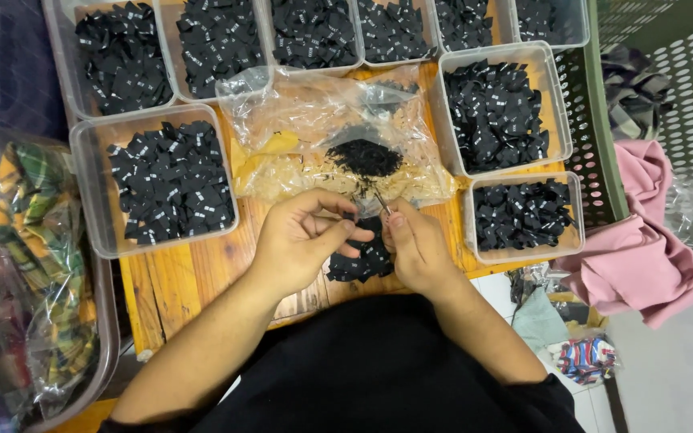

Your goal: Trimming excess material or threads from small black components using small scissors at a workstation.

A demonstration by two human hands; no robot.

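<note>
A black-clad lap (378,369) is lying nearest the lens, and above it both hands are being held close together over the wooden table (178,281). The left hand (302,236) is pinched shut, thumb against forefinger, on what looks like a small black label, though the piece itself is barely visible. The right hand (415,244) is closed around a thin metal tool (382,200), probably tweezers or snips; which cannot be told. A loose pile of black labels (362,256) is being kept directly under the hands, within easy reach. Clear plastic tubs (170,180) filled with similar labels are ranged around the work spot, apparently for sorting, and an opened plastic bag (338,144) with more labels is lying just beyond the fingers.
</note>
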